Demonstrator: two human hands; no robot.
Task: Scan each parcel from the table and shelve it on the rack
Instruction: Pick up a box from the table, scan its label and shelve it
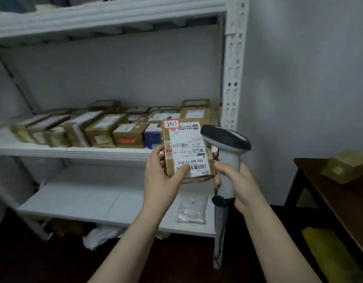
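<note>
Raised before the rack (234, 64), the left hand (162, 180) pinches the parcel (186, 149) between thumb on its label and fingers behind, while beside it the right hand (240, 186) curls round the scanner (227, 152) handle, fingertips touching the parcel's edge.

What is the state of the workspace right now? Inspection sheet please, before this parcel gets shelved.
Surface: dark table at right bears one waiting parcel.
Job's things: held parcel, label up, before the rack; shelved parcels in rows on its middle shelf; scanner beside the held parcel.
Clutter: plastic bag on lower shelf; white cloth on floor under rack; yellow bag under table.
Grippers: left hand grips held parcel; right hand grips scanner's handle.
Cables: nothing seen plainly.
Surroundings: pale wall behind rack.
</note>
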